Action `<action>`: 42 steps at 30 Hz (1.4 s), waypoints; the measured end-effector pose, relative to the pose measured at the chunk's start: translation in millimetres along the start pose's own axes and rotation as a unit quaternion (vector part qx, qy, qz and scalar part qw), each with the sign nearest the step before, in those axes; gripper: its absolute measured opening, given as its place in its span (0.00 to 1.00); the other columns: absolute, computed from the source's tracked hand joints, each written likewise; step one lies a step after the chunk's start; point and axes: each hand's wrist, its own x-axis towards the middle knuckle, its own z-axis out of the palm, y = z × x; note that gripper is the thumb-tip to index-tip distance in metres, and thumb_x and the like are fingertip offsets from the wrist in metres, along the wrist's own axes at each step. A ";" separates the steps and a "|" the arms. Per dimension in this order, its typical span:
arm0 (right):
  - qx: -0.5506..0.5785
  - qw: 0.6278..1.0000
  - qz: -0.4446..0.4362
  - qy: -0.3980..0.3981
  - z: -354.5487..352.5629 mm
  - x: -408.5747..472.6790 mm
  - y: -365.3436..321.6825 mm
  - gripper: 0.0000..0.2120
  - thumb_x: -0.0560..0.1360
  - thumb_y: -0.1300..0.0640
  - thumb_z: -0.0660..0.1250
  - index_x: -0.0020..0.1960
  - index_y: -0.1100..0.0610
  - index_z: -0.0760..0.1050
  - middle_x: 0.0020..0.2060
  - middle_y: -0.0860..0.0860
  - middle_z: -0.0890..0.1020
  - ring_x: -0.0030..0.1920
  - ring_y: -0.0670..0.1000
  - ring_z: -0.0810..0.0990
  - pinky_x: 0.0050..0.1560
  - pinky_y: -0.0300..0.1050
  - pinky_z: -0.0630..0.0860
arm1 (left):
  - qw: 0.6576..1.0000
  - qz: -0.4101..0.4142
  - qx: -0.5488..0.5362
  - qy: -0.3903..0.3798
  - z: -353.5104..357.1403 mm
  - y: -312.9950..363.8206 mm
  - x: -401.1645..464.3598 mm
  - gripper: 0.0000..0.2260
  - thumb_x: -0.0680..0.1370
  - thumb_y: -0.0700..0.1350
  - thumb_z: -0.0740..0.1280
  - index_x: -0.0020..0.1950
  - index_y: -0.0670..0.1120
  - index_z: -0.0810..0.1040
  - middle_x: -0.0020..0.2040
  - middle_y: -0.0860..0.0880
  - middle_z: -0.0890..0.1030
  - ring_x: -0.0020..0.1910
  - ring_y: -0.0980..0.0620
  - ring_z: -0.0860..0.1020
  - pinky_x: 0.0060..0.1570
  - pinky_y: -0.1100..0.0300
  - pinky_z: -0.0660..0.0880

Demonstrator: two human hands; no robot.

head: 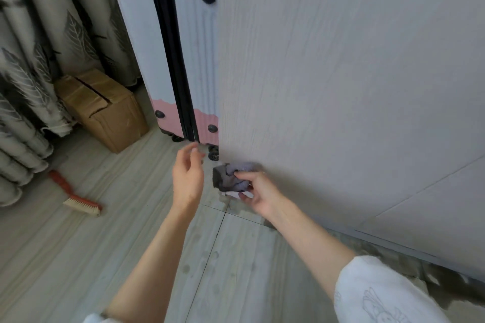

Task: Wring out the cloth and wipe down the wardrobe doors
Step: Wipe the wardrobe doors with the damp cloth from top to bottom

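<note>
A bunched grey cloth is gripped by the right hand and pressed against the bottom corner of the pale wardrobe door, just above the floor. The left hand is held just left of the cloth, apart from it, fingers relaxed and holding nothing. A suitcase, cardboard box and brush are seen at left.

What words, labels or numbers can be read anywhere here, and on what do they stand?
None can be read.
Cardboard box: plain tape and bare sides, no print showing.
White sleeve: a drawn rabbit-like outline, no letters.
Suitcase, wardrobe door, cloth in the right hand, brush: no text.
</note>
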 end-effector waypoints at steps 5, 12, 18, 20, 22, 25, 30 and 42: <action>-0.115 0.992 -0.003 -0.043 -16.0 -98.9 -46.7 0.12 0.72 0.72 0.63 0.41 0.56 0.74 0.34 0.51 0.77 0.34 0.47 0.75 0.38 0.39 0.73 | 0.974 -0.160 -0.160 -0.008 10.9 79.4 -42.2 0.10 0.82 0.45 0.57 0.59 0.47 0.74 0.50 0.47 0.80 0.50 0.48 0.79 0.48 0.56 0.76; -0.097 0.985 0.015 -0.139 -25.4 -253.2 -176.7 0.16 0.72 0.78 0.58 0.48 0.59 0.72 0.35 0.53 0.77 0.32 0.49 0.77 0.32 0.39 0.76 | 0.947 -0.200 -0.253 -0.003 18.0 263.9 -91.5 0.11 0.82 0.46 0.57 0.61 0.44 0.71 0.52 0.44 0.78 0.50 0.46 0.79 0.47 0.54 0.76; -0.081 0.983 -0.013 -0.162 -19.2 -388.0 -294.1 0.16 0.72 0.78 0.58 0.49 0.59 0.71 0.39 0.55 0.77 0.38 0.52 0.77 0.39 0.42 0.77 | 0.932 -0.193 -0.305 -0.028 35.8 447.3 -137.5 0.14 0.83 0.50 0.54 0.60 0.43 0.72 0.50 0.43 0.78 0.48 0.45 0.78 0.50 0.52 0.76; -0.078 0.982 -0.038 -0.169 -15.2 -434.3 -333.8 0.15 0.72 0.78 0.58 0.48 0.59 0.70 0.38 0.55 0.77 0.38 0.53 0.76 0.41 0.43 0.78 | 0.931 -0.183 -0.315 -0.031 39.7 508.6 -154.4 0.15 0.83 0.51 0.53 0.58 0.43 0.73 0.49 0.44 0.78 0.48 0.45 0.79 0.50 0.52 0.76; -0.091 0.976 -0.073 -0.185 -16.9 -482.7 -379.4 0.15 0.72 0.77 0.59 0.47 0.59 0.70 0.37 0.55 0.77 0.38 0.53 0.77 0.42 0.44 0.78 | 0.933 -0.154 -0.324 -0.039 43.4 574.6 -172.1 0.14 0.83 0.51 0.53 0.56 0.44 0.74 0.48 0.44 0.79 0.47 0.45 0.79 0.51 0.52 0.76; -0.111 0.965 -0.125 -0.203 -18.5 -536.8 -429.8 0.15 0.72 0.77 0.59 0.47 0.58 0.71 0.39 0.55 0.77 0.39 0.53 0.77 0.43 0.44 0.78 | 0.951 -0.085 -0.287 -0.074 52.1 645.3 -198.1 0.13 0.82 0.50 0.54 0.52 0.46 0.75 0.46 0.45 0.79 0.46 0.47 0.79 0.50 0.52 0.77; -0.092 0.950 -0.223 -0.196 -35.3 -632.7 -514.4 0.16 0.72 0.78 0.57 0.48 0.59 0.72 0.39 0.55 0.78 0.41 0.53 0.77 0.45 0.45 0.77 | 0.976 0.099 -0.076 -0.180 62.0 738.1 -250.3 0.11 0.81 0.52 0.58 0.59 0.51 0.74 0.53 0.51 0.78 0.53 0.54 0.77 0.51 0.58 0.74; -0.091 0.838 -0.532 0.086 -79.9 -778.1 -608.9 0.11 0.75 0.69 0.62 0.48 0.54 0.72 0.52 0.54 0.75 0.48 0.49 0.78 0.47 0.36 0.76 | 0.922 0.264 0.100 -0.266 93.7 902.2 -325.7 0.11 0.75 0.50 0.70 0.44 0.43 0.75 0.38 0.49 0.78 0.37 0.52 0.78 0.37 0.66 0.73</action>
